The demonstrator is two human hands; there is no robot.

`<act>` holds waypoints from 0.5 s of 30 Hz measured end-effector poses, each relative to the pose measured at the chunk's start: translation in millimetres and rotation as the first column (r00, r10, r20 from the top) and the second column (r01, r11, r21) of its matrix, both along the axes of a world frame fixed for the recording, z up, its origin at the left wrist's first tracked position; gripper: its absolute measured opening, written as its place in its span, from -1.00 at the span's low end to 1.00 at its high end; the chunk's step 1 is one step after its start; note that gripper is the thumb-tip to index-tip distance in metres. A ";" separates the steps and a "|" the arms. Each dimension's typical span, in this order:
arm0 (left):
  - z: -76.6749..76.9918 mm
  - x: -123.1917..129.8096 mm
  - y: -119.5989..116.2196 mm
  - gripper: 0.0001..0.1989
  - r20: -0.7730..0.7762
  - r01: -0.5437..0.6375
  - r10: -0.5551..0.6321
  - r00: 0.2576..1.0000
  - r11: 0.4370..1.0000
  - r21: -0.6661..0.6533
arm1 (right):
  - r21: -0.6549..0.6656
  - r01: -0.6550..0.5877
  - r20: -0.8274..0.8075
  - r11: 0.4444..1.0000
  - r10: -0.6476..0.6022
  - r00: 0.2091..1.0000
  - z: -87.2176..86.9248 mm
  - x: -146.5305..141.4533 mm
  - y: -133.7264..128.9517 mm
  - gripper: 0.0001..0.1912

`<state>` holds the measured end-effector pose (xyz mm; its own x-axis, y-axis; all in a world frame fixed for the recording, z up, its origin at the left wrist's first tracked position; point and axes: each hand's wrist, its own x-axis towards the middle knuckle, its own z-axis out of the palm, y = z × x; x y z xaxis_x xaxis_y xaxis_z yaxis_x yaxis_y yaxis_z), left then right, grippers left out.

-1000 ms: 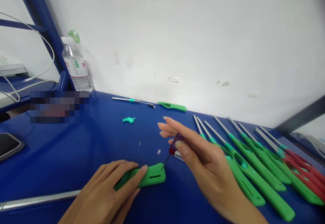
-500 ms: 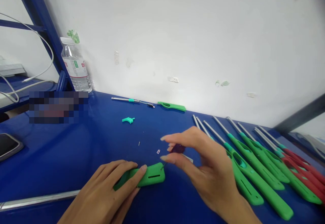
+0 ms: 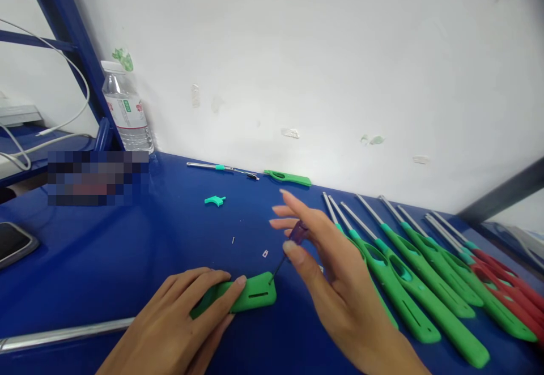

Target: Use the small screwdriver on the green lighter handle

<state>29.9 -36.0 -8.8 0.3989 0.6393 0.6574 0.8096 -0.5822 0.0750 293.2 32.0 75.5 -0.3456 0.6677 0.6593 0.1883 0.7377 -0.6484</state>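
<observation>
My left hand (image 3: 182, 312) presses a green lighter handle (image 3: 259, 293) flat on the blue table, its metal tube (image 3: 72, 332) reaching out to the left. My right hand (image 3: 335, 273) holds a small screwdriver with a dark purple grip (image 3: 298, 232) between thumb and palm side, the other fingers stretched out. The screwdriver's thin shaft leans down to the hole at the handle's right end. Just beyond the handle lie a small pale part (image 3: 265, 254) and a tiny screw (image 3: 233, 240). Further back is a teal trigger (image 3: 215, 200).
Several green lighters (image 3: 425, 284) and red ones (image 3: 505, 278) lie at the right. Along the wall are a metal rod assembly (image 3: 212, 166) and a green shell (image 3: 289, 178). A water bottle (image 3: 127, 111) stands back left; a phone (image 3: 15, 243) lies at the left edge.
My right hand has shifted its fingers on the screwdriver, which now leans more to the right, with its fingers spread further. My left hand and the green handle stay where they were.
</observation>
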 end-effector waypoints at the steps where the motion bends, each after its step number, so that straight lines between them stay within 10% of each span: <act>1: 0.4 0.3 -0.1 -0.59 0.003 0.002 -0.002 1.000 1.000 0.006 | -0.040 -0.044 -0.006 0.998 0.044 0.999 0.1 0.0 0.1 -0.30; 7: -2.5 -1.0 -1.5 -0.58 0.010 0.000 0.000 1.000 1.000 -0.007 | 0.125 0.087 0.016 0.988 -0.090 0.996 0.2 0.8 -2.7 -0.65; 12: -5.9 -0.7 -2.8 -0.59 0.020 -0.009 0.009 1.000 0.999 -0.042 | -0.069 -0.090 0.000 0.994 0.090 0.996 0.9 -1.0 -4.6 -0.30; 15: -7.9 1.1 -3.1 -0.61 0.033 -0.021 0.024 0.999 0.998 -0.065 | 0.033 0.008 -0.002 0.999 -0.008 1.000 2.7 -0.8 -3.2 -0.51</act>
